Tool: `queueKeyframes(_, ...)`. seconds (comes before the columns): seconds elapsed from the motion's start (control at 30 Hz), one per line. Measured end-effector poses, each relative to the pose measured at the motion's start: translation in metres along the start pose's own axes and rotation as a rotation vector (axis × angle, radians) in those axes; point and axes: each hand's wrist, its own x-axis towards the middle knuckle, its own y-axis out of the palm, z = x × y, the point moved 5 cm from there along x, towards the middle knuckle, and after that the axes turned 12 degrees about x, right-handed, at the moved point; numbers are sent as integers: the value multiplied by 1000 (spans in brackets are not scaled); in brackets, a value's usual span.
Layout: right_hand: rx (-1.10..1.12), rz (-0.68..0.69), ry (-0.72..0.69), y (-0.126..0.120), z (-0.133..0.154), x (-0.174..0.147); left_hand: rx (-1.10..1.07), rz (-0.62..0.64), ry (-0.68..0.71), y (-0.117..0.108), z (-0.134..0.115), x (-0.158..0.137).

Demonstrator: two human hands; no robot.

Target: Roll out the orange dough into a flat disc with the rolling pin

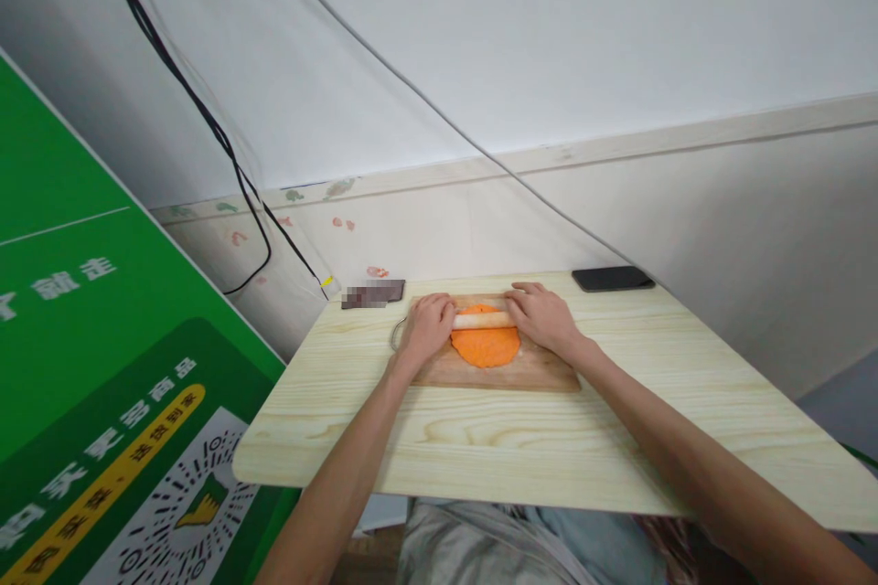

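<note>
A flattened round of orange dough (486,350) lies on a wooden cutting board (494,377). Across the dough's far part rests a pale wooden rolling pin (484,321). My left hand (429,326) is closed over the pin's left end, and my right hand (541,315) is closed over its right end. Both hands hide the pin's ends. The middle of the pin shows between them, touching the dough. At the board's left side, partly behind my left hand, is a metal ring handle (394,334).
A black phone (613,279) lies at the table's back right, and a dark flat item (374,293), blurred over, at the back left. The light wood table (535,466) stands against the wall. A grey cable (439,110) crosses the wall; a green panel (151,283) stands left.
</note>
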Motion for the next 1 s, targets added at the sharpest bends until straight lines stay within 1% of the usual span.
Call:
queueKeyframes(0.17,-41,48,45,-4,2,-11,3,16,-10,-1,0,-1)
queueKeyframes(0.3,-35,111,43,-7,4,-18,0,29,-11,-1,0,-1)
queueKeyframes(0.4,-2,166,27,-8,0,-18,-6,24,-11,1,2,-1)
queueKeyframes(0.6,10,208,14,-7,-9,-17,-33,25,-29,3,4,-1)
queueKeyframes(0.67,-6,187,14,-6,-8,-18,-34,23,-30,3,4,-1)
queueKeyframes(0.87,-63,63,65,-5,3,-18,-13,14,-13,-1,0,-1)
queueKeyframes(1.0,-63,48,96,-5,0,-9,27,14,-10,1,0,0)
